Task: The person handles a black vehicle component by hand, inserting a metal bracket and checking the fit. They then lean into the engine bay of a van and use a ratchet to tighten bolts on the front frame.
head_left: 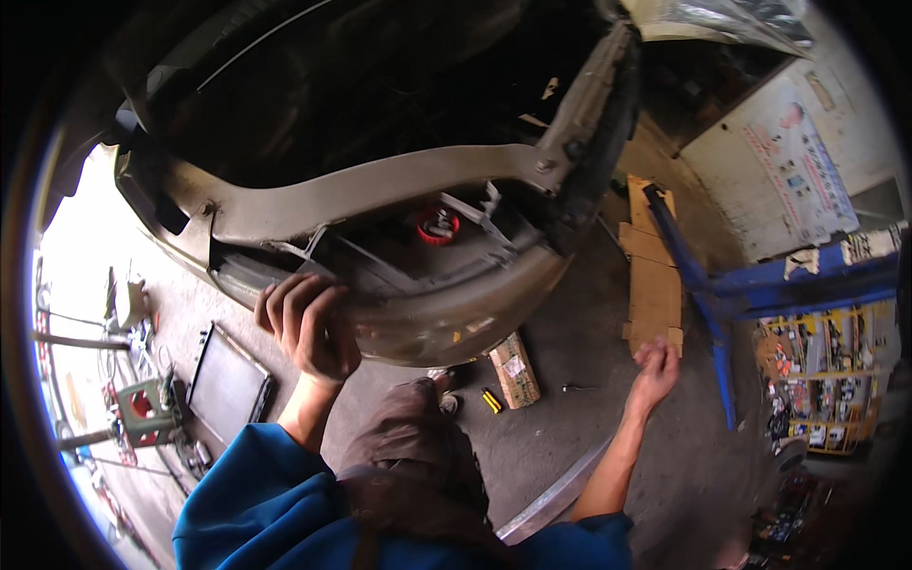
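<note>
I stand at the stripped front end of a car, whose beige crossbar (399,185) runs above a curved lower bumper beam (456,309). My left hand (309,328) is curled around the left end of that beam, fingers wrapped over its edge. My right hand (657,366) hangs out to the side above the concrete floor, fingers loosely bent and holding nothing. A red round cap (438,225) shows inside the open front, between thin metal braces. My brown trouser leg and shoe (442,394) are under the beam.
On the floor lie a flat radiator (226,380) at the left, a small cardboard box (514,369), a yellow-and-black tool (491,400), a wrench (575,387) and cardboard sheets (654,285). A blue lift arm (708,294) stands at the right before a stocked shelf (817,380). A metal strip (556,494) lies near my right arm.
</note>
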`<state>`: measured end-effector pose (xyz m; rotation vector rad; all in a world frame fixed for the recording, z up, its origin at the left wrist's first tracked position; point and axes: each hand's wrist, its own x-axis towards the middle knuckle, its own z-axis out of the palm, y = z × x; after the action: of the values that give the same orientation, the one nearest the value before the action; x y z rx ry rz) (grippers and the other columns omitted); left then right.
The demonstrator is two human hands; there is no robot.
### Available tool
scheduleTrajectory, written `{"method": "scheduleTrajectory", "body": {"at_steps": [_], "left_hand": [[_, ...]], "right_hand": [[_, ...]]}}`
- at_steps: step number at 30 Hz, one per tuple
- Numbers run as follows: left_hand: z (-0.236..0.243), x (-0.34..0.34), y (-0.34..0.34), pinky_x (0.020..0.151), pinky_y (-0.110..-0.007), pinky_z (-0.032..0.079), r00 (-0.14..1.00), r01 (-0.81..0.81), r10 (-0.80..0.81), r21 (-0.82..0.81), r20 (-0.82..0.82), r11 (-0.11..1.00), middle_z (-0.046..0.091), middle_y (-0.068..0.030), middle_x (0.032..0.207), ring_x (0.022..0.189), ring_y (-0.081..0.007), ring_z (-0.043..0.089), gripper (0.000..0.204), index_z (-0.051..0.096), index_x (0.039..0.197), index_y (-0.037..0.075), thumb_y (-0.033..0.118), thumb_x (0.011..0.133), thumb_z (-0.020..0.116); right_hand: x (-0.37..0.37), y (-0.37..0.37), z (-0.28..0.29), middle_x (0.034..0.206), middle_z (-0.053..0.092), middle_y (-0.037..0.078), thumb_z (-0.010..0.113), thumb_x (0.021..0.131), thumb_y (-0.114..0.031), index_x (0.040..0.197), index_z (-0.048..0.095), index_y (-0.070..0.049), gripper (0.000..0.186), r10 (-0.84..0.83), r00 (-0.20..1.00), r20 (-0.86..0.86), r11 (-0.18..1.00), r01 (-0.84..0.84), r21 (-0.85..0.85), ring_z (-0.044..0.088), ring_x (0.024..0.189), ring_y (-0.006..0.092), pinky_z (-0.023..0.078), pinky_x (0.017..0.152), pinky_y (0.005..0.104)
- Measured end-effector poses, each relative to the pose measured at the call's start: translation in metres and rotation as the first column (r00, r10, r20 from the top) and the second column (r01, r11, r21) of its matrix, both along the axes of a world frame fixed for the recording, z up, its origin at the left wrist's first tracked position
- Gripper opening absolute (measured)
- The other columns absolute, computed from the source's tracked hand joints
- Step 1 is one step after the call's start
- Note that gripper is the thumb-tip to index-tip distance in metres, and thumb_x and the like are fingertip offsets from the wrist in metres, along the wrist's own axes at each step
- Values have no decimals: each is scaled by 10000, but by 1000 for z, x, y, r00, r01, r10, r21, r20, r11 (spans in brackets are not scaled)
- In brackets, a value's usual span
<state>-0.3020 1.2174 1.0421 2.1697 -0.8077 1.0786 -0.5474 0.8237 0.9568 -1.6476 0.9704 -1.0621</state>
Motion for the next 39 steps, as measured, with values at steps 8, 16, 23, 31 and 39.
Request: {"method": "scheduleTrajectory", "body": {"at_steps": [8,16,23,31,39], "left_hand": [[2,-13,10,1030,-477,314,984,-86,99,90,-150,992,679,-41,932,954,-257,617,153,617,887,180,105,756,592],[-11,-22,3,1007,-496,314,962,-218,226,63,-152,974,634,21,883,896,-216,564,160,573,905,233,179,755,566],[1,-39,-9,987,-566,383,831,-465,523,279,-188,840,563,-111,1039,1031,-328,536,134,536,1027,140,170,896,523],[10,-62,-104,1166,-478,279,677,-721,397,-450,-620,527,449,-155,1417,1343,-304,411,511,475,1363,-13,346,999,466],[-19,-92,-122,1123,-475,314,292,-862,908,327,-302,386,427,-249,1446,1345,-365,397,689,452,1398,-76,427,945,317]], "right_hand": [[178,53,67,744,613,82,516,999,-89,1049,624,80,207,278,961,8,920,-264,-291,562,677,142,487,712,280],[286,2,119,714,581,97,440,985,-68,982,569,78,195,493,867,76,763,-389,-516,529,643,166,452,661,321],[384,-84,147,762,612,77,472,997,-132,998,621,65,246,538,817,-209,573,-536,-620,553,711,150,464,738,293],[521,-242,138,888,675,80,523,1019,-160,1158,674,-32,242,766,459,-450,142,-804,-578,622,798,127,503,710,252],[574,-303,115,930,673,164,547,957,-121,1063,661,13,206,889,113,-444,-105,-892,-439,660,855,260,546,734,374]]}}
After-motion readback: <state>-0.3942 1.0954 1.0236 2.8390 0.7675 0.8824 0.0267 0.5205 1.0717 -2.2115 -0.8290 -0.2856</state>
